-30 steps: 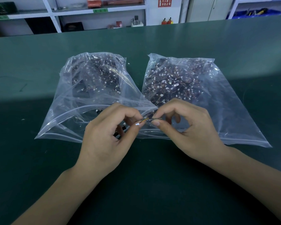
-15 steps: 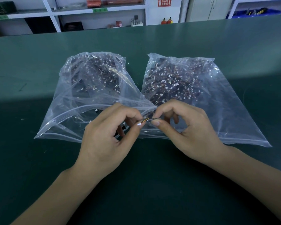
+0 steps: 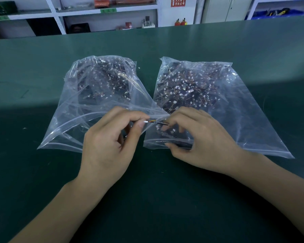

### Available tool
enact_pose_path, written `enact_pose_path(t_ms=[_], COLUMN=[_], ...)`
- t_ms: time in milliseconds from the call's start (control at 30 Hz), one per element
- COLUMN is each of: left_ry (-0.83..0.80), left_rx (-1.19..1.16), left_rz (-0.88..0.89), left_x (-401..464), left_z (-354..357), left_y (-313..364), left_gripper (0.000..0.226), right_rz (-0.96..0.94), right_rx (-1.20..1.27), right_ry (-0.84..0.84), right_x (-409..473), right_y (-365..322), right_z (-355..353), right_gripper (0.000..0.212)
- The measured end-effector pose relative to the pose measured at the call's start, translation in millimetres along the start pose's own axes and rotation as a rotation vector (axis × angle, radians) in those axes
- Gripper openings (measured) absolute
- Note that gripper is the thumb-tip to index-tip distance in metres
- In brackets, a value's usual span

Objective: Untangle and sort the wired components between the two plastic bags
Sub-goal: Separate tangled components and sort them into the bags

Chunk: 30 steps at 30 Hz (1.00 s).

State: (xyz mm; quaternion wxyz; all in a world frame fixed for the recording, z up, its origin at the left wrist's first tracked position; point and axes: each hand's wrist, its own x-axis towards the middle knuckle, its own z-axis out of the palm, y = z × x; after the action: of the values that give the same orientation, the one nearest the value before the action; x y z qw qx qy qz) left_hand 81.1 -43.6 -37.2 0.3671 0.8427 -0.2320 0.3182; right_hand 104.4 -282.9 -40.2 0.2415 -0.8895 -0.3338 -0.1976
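Green matting is covering the surface (image 3: 42,172), and white shelving (image 3: 74,13) is standing behind it. Two clear plastic bags are lying side by side, mouths toward the person: the left bag (image 3: 81,102) and the right bag (image 3: 235,106), both loaded with dark wired components bearing small white connectors.

One wired component (image 3: 155,122) is being held taut between the hands, just above the gap where the two bag mouths meet. Its white connector end is being pinched in the narrow grip of the left hand (image 3: 109,146), between thumb and forefinger. Its dark far end is being reached by the fingertips (image 3: 165,124) of the right hand (image 3: 200,142); whether that end is being pinched there or merely touched cannot be told. The right thumb is being pressed on the mouth edge of the right bag.

The step in hand is judged to be the freeing of this single piece. It is advised that the pull be kept gentle and in line with the wire, that the connector rather than the thin leads be gripped, and that the bag be steadied so that neighbouring pieces are not being dragged out. The piece appears free of the mass.
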Motion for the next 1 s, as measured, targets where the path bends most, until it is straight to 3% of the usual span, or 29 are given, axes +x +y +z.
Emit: enact_pose_path(t_ms=[200,567,1000], left_ry=[-0.109,-0.161,-0.435], left_rx=[0.004,0.244,0.541], left_rz=[0.061,0.174,0.175], left_x=[-1.8,-2.0,-1.7], left_z=[-0.6,3.9,15.9], left_y=[2.1,-4.0,11.6], left_gripper=[0.011,0.006,0.015], right_rz=[0.044,0.099,0.082], right_rx=[0.028,0.159,0.148], right_ry=[0.048,0.096,0.069], right_x=[-0.1,-1.5,-1.7], right_y=[-3.1,-5.9,-6.4], right_z=[-3.0,-1.5,2.1], right_gripper=[0.029,0.031,0.028])
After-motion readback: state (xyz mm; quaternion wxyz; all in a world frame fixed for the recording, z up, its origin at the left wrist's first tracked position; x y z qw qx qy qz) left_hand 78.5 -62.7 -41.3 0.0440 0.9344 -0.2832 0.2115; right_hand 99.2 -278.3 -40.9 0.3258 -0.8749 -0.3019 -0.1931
